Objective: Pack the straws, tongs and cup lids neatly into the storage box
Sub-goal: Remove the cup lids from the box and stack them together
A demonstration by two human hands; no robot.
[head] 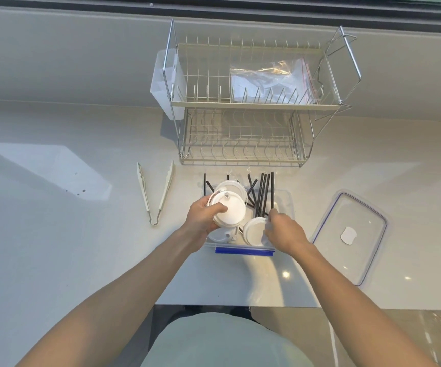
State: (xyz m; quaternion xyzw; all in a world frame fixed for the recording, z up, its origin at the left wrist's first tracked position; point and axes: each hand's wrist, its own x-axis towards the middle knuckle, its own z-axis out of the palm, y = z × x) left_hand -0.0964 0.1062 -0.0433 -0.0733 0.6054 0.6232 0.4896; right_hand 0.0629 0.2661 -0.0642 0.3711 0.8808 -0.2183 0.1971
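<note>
A clear storage box (285,201) with a blue front clip stands on the counter before me. Black straws (264,192) lean out of its far right side. My left hand (203,218) is shut on a stack of white cup lids (228,211) held over the box's left half. My right hand (284,230) grips another white cup lid (254,230) standing on edge inside the box's near right part. More lids lie beneath. White tongs (156,192) rest spread apart on the counter, left of the box.
The box's clear lid (351,234) with blue trim lies to the right. A two-tier wire dish rack (243,144) stands just behind the box, with a plastic bag (269,78) on its top tier. The counter's front edge is near my body.
</note>
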